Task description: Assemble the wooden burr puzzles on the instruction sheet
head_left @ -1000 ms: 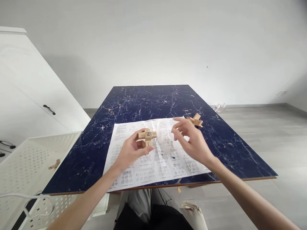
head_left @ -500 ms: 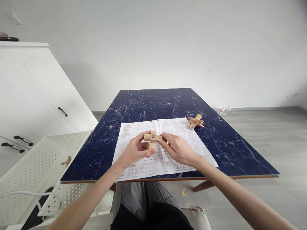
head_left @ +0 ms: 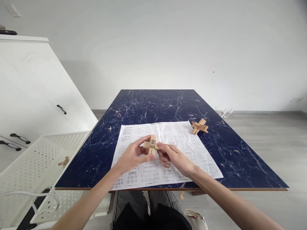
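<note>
Between my hands, above the printed sheet, is a wooden interlocking puzzle (head_left: pixel 153 143) shaped like a cross, with a "Z"-like mark on its top face. My left hand (head_left: pixel 134 154) grips it from the left, thumb at the near end and fingers at the far end. The thumb and fingers of my right hand (head_left: pixel 174 157) pinch the bar that sticks out on the right side. Part of that bar is covered by the right fingers. The white instruction sheet (head_left: pixel 192 163) with small printed diagrams lies under both hands.
Another wooden puzzle (head_left: pixel 199 126) rests at the sheet's upper right corner on the blue marbled table (head_left: pixel 153 105). A white perforated basket (head_left: pixel 38 159) at the left holds a small wooden piece (head_left: pixel 63 162). White cabinets (head_left: pixel 35 83) stand on the left.
My right hand has shifted its hold on the right bar, with the thumb now on top and covering the mark there. The whole view has tilted slightly.
</note>
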`<action>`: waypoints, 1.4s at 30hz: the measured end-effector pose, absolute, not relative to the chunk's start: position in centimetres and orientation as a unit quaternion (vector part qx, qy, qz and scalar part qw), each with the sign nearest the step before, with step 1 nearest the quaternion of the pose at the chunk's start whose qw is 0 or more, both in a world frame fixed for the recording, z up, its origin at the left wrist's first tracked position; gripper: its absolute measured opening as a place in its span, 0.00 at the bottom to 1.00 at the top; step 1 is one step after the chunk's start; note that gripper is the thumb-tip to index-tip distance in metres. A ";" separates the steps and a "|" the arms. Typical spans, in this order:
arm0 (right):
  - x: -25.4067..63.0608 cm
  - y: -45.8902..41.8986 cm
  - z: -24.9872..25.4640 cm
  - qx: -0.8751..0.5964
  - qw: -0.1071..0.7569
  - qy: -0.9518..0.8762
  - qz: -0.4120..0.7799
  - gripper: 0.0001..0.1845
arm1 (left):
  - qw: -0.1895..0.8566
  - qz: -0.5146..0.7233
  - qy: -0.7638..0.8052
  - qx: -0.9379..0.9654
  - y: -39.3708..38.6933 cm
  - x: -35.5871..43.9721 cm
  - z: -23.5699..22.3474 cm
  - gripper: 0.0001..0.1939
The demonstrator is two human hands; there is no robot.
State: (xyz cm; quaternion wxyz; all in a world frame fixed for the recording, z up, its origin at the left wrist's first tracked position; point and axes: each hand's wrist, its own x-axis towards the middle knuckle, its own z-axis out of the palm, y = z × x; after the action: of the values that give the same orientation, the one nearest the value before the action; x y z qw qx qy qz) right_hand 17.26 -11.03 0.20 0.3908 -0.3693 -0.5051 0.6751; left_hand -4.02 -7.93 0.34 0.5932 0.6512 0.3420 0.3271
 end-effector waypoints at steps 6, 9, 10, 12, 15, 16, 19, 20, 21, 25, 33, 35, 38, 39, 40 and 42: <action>19.6 -11.9 -0.5 -0.384 0.489 -0.286 0.730 0.23 | 0.454 0.292 0.454 0.709 -6.9 -5.9 1.1 0.31; 21.9 -12.2 -1.1 -0.388 0.556 -0.230 0.698 0.20 | 0.296 0.256 0.507 0.767 -7.1 -8.4 0.9 0.24; 22.7 -12.4 -1.4 -0.386 0.574 -0.216 0.689 0.20 | 0.245 0.257 0.517 0.779 -7.4 -9.3 0.6 0.24; 24.0 -12.8 -2.0 -0.370 0.602 -0.184 0.683 0.18 | 0.161 0.260 0.530 0.791 -8.1 -11.0 -0.4 0.25; 25.7 -13.1 -2.7 -0.334 0.641 -0.145 0.676 0.14 | 0.092 0.254 0.556 0.786 -9.4 -12.9 -2.2 0.28; 26.2 -13.0 -2.9 -0.325 0.651 -0.141 0.671 0.13 | 0.080 0.249 0.568 0.780 -9.7 -13.2 -2.8 0.31; 27.6 -12.6 -3.0 -0.314 0.676 -0.145 0.651 0.13 | 0.061 0.236 0.598 0.764 -10.3 -13.7 -3.8 0.38; 28.0 -12.4 -2.9 -0.313 0.681 -0.147 0.646 0.14 | 0.062 0.231 0.607 0.758 -10.4 -13.7 -4.0 0.40; 28.2 -12.3 -2.8 -0.313 0.684 -0.150 0.642 0.16 | 0.066 0.226 0.614 0.753 -10.5 -13.7 -4.1 0.42; 28.0 -12.9 -2.3 -0.317 0.681 -0.164 0.639 0.16 | 0.081 0.233 0.617 0.747 -10.4 -13.6 -4.0 0.42; 24.3 -15.8 -3.1 -0.484 0.593 -0.362 0.532 0.25 | 0.103 0.242 0.631 0.730 -10.7 -13.4 -3.7 0.42; 23.6 -16.2 -3.3 -0.519 0.558 -0.433 0.481 0.27 | 0.117 0.239 0.644 0.717 -10.8 -13.4 -3.7 0.43; 22.9 -16.5 -3.4 -0.546 0.518 -0.489 0.441 0.26 | 0.141 0.233 0.646 0.713 -10.9 -13.7 -3.6 0.41; 22.7 -16.6 -3.4 -0.555 0.512 -0.492 0.433 0.26 | 0.147 0.235 0.642 0.715 -10.9 -13.8 -3.6 0.40; 22.6 -16.6 -3.5 -0.564 0.509 -0.492 0.425 0.26 | 0.152 0.240 0.637 0.716 -10.9 -14.0 -3.6 0.39; 22.3 -16.7 -3.5 -0.577 0.508 -0.485 0.417 0.26 | 0.157 0.252 0.630 0.717 -10.9 -14.2 -3.7 0.37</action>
State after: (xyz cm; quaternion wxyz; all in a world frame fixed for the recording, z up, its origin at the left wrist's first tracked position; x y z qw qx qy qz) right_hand 22.29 -16.65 -3.49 0.5081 -0.5774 -0.4847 0.4165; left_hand -14.22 -10.88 -3.71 0.1567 0.7174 0.6304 0.2517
